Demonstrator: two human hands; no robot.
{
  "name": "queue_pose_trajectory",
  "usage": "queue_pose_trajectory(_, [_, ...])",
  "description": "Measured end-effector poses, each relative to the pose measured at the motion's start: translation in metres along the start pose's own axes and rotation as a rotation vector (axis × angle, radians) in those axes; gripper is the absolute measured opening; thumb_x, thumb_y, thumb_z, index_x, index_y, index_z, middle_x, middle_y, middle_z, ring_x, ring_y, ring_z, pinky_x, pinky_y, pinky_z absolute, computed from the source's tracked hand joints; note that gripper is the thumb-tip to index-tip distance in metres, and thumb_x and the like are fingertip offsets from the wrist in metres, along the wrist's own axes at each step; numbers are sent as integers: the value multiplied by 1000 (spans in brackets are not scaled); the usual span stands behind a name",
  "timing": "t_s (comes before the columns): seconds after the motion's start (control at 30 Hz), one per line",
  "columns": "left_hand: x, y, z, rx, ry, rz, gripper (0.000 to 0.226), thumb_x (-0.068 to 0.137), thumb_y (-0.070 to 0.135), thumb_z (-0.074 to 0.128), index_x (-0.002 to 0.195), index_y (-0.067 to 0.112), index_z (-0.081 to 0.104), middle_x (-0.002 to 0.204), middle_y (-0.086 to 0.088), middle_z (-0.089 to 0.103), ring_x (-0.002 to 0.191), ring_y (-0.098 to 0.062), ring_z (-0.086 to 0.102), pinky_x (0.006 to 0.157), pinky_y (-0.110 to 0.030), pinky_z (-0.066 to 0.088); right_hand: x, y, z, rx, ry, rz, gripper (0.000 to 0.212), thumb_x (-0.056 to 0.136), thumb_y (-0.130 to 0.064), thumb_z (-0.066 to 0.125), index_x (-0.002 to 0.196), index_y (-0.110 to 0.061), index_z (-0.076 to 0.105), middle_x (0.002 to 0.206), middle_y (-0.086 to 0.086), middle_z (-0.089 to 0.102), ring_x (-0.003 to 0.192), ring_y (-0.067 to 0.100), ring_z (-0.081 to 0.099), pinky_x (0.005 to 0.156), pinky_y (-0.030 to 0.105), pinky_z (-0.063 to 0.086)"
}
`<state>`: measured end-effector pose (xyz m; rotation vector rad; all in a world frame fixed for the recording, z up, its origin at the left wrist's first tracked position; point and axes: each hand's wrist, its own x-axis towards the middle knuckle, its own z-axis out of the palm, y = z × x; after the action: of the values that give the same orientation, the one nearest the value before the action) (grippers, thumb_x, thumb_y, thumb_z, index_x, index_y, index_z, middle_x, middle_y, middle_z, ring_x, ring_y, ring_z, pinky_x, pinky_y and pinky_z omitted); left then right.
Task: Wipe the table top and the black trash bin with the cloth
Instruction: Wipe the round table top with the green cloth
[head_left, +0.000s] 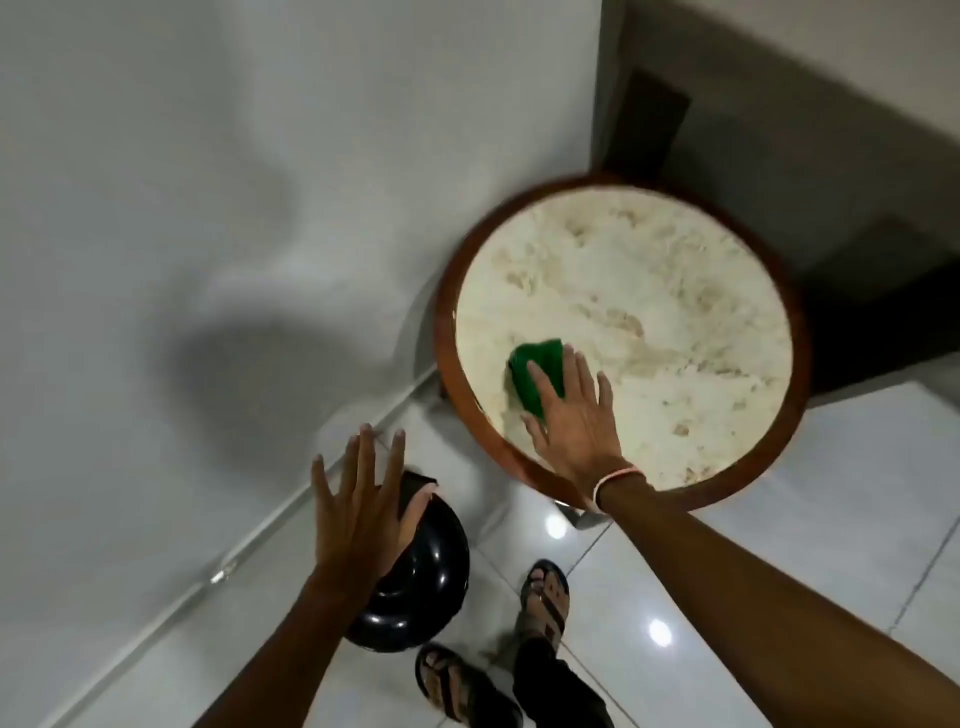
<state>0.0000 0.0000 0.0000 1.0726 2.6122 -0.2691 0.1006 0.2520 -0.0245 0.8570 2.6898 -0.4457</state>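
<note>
A round table (727, 457) with a pale marble top and a brown wooden rim stands in the room's corner. A green cloth (537, 366) lies on the near left part of the top. My right hand (571, 415) presses flat on the cloth, fingers spread, covering its near half. A glossy black trash bin (421, 582) with a domed lid stands on the floor at the lower left of the table. My left hand (358, 509) hovers over the bin's far side with fingers apart and holds nothing.
A white wall (208, 208) runs along the left and meets the floor close behind the bin. Shiny white floor tiles (779, 519) spread to the right. My sandalled feet (540, 597) stand beside the bin. Dark furniture (857, 291) sits behind the table.
</note>
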Motion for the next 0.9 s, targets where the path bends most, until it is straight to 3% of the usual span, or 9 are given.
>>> queue_pose_trajectory(0.13, [39, 0, 89, 79, -108, -3, 81, 103, 66, 27, 162, 13, 45, 162, -31, 49, 147, -46, 55, 119, -72, 37, 66, 10, 43, 74, 103, 35, 73, 106, -65, 43, 169, -34, 21, 180, 21, 3, 168, 46, 5, 133, 66, 9])
queue_pose_trajectory(0.2, [64, 5, 133, 55, -132, 1, 80, 104, 67, 34, 165, 15, 40, 163, -31, 47, 150, -45, 52, 123, -70, 35, 91, 11, 72, 86, 167, 54, 71, 104, -67, 46, 165, -35, 32, 180, 19, 12, 167, 45, 12, 131, 66, 16])
queue_pose_trajectory(0.27, [86, 9, 160, 37, -165, 21, 79, 104, 65, 43, 166, 16, 37, 165, -32, 44, 151, -45, 50, 123, -68, 34, 95, 10, 89, 82, 335, 70, 65, 101, -65, 49, 158, -33, 47, 177, 17, 26, 163, 44, 26, 126, 61, 28])
queue_pose_trajectory(0.47, [141, 18, 246, 58, -373, 42, 68, 104, 63, 41, 156, 18, 49, 175, -28, 23, 164, -43, 24, 129, -63, 22, 102, 8, 119, 71, 659, 133, 44, 98, -58, 55, 132, -32, 69, 157, 9, 58, 145, 40, 53, 103, 48, 45])
queue_pose_trajectory(0.53, [149, 14, 260, 50, -416, 14, 60, 106, 56, 42, 150, 17, 54, 168, -26, 36, 160, -42, 30, 128, -61, 27, 103, 8, 120, 54, 680, 139, 42, 99, -57, 54, 129, -32, 69, 150, 9, 62, 140, 39, 57, 99, 46, 46])
queue_pose_trajectory(0.63, [146, -1, 268, -56, -402, 5, 50, 110, 40, 43, 143, 5, 56, 147, -28, 55, 146, -43, 45, 115, -57, 45, 97, 9, 113, 79, 645, 161, 46, 101, -61, 49, 132, -33, 68, 148, 9, 62, 141, 36, 55, 102, 44, 43])
queue_pose_trajectory(0.77, [95, -43, 265, -258, -309, -38, 47, 110, 39, 45, 138, 3, 58, 149, -27, 51, 151, -43, 42, 118, -56, 47, 56, -13, 110, 429, 606, 22, 46, 105, -44, 57, 132, -7, 68, 144, 26, 62, 137, 46, 58, 109, 49, 44])
queue_pose_trajectory(0.83, [46, -72, 266, -365, -267, -120, 48, 109, 43, 43, 139, 9, 58, 157, -24, 45, 156, -42, 38, 116, -59, 51, 27, -30, 110, 699, 531, -39, 43, 107, -42, 61, 137, -11, 64, 142, 8, 63, 137, 29, 61, 111, 51, 50])
queue_pose_trajectory(0.9, [-8, -102, 274, -402, -192, -180, 49, 110, 42, 39, 136, 7, 61, 158, -26, 46, 156, -45, 40, 111, -62, 55, 2, -55, 116, 924, 486, -118, 29, 107, -46, 64, 133, -36, 60, 135, -14, 61, 133, 13, 63, 108, 49, 57])
